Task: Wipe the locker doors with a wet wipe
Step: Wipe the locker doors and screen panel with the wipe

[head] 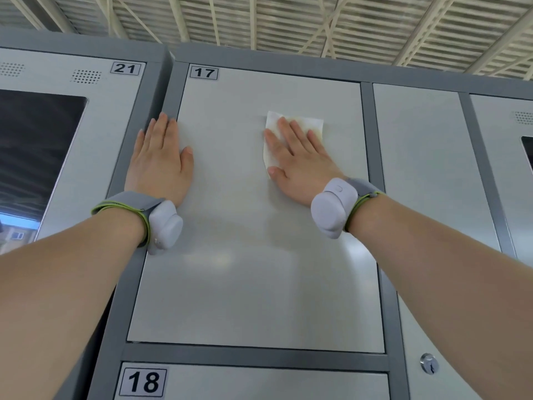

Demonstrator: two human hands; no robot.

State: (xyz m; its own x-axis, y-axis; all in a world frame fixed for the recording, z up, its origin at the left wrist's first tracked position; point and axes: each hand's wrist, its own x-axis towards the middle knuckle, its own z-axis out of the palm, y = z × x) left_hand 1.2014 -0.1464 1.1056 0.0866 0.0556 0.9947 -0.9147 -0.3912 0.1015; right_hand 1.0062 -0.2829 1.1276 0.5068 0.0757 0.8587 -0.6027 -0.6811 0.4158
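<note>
Locker door 17 is a pale grey panel filling the middle of the head view. A white wet wipe with a yellowish stain lies flat against its upper part. My right hand presses the wipe to the door with straight fingers spread over it. My left hand rests flat on the door's left edge, fingers straight and reaching onto the dark grey frame. Both wrists carry grey bands with a sensor pod.
Door 18 sits below, and a control panel marked 21 with a dark screen stands to the left. More grey doors run to the right, with a keyhole on the frame. A slatted ceiling is overhead.
</note>
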